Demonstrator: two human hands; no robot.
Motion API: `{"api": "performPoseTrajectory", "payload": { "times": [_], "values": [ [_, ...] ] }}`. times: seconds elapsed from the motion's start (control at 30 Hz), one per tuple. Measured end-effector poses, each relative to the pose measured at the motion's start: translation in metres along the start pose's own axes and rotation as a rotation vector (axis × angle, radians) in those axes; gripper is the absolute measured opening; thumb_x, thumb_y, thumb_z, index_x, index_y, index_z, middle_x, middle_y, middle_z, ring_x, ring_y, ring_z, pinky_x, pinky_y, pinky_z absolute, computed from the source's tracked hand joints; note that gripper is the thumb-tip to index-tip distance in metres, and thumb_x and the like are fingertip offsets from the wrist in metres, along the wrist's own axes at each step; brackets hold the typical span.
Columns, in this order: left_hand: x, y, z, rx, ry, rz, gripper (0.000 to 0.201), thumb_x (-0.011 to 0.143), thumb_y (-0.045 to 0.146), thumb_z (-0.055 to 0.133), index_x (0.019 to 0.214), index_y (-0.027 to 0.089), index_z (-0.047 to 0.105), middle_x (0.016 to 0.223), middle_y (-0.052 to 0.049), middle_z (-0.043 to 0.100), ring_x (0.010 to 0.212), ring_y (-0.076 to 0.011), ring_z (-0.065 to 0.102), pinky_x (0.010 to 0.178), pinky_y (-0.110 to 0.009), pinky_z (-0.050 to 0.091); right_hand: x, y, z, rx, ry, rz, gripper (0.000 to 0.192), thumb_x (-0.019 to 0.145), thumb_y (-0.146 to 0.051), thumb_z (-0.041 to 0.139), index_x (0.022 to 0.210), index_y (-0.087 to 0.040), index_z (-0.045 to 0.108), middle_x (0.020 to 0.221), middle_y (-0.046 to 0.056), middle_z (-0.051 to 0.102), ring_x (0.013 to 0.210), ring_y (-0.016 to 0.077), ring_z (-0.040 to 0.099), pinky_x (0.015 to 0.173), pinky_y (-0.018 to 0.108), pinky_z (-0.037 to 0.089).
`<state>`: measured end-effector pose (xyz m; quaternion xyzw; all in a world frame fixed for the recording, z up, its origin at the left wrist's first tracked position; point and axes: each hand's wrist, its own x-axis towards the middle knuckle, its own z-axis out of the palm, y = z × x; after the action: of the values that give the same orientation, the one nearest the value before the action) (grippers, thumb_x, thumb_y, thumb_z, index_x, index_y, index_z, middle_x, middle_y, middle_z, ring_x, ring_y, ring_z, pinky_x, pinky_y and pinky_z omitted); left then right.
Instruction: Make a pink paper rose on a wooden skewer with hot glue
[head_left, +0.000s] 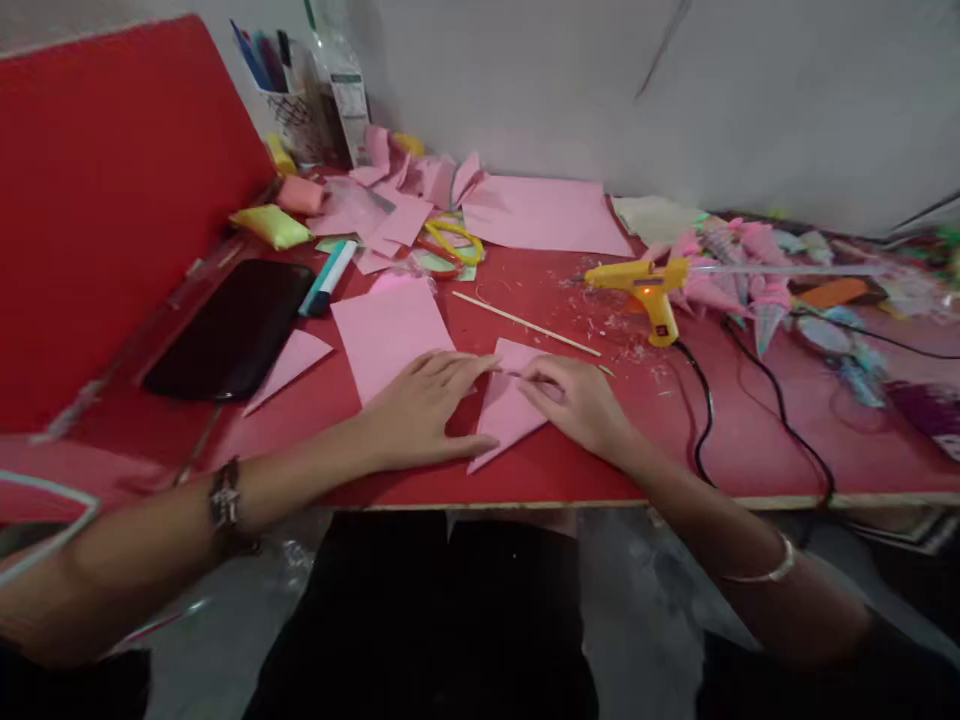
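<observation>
A small pink paper piece (504, 418), seemingly folded, lies on the red table near its front edge. My left hand (420, 412) is palm down at its left side, fingers stretched out and thumb spread. Index fingertip and thumb touch the paper's left edge. On the paper rests my right hand (581, 402), its thumb and fingers pinched together. A thin dark line shows at those fingertips; whether it is a slim tool or a crease I cannot tell. A larger pink sheet (394, 335) lies partly under my left hand. Left of it is a pink paper triangle (294, 365).
A yellow glue gun (637, 280) with a lit orange light lies at right, its cord (701, 400) running over the front edge. A thin stick (525, 322) lies behind my hands. Scissors (454, 240), a black phone (232, 330), pink cones (724, 265) and paper scraps surround the work area.
</observation>
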<state>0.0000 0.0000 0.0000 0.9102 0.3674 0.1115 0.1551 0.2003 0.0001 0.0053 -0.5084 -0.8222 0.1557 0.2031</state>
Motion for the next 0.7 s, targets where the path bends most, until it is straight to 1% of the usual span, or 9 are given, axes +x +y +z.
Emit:
{"api": "performPoseTrajectory", "payload": {
  "times": [0.13,0.3,0.7],
  "values": [
    [0.002,-0.0001,0.0015,-0.009,0.004,-0.001,0.07,0.072,0.057,0.044,0.127,0.016,0.029,0.128,-0.009,0.043,0.115,-0.0236,0.036,0.097,-0.038,0.027,-0.0004,-0.002,-0.0017,-0.017,-0.006,0.008,0.015,0.078,-0.023,0.048,0.066,-0.015,0.053,0.067,0.002,0.058,0.062,0.011,0.05,0.059,0.02,0.033],
    [0.0016,-0.0009,0.0011,-0.014,0.015,0.005,0.069,0.073,0.056,0.044,0.127,0.016,0.028,0.13,-0.009,0.041,0.115,-0.0233,0.036,0.097,-0.037,0.027,0.0011,-0.0028,-0.0015,-0.035,-0.013,0.05,0.017,0.078,-0.026,0.049,0.064,-0.016,0.05,0.063,0.0,0.056,0.058,0.0103,0.048,0.056,0.02,0.031],
    [0.0013,-0.0031,0.0031,-0.012,0.03,0.022,0.068,0.074,0.056,0.043,0.127,0.016,0.03,0.127,-0.009,0.043,0.115,-0.0226,0.037,0.097,-0.036,0.028,0.0026,-0.0037,0.0001,-0.052,-0.046,0.064,0.018,0.079,-0.028,0.046,0.066,-0.016,0.048,0.067,0.002,0.056,0.062,0.0125,0.048,0.06,0.024,0.031]
  ]
}}
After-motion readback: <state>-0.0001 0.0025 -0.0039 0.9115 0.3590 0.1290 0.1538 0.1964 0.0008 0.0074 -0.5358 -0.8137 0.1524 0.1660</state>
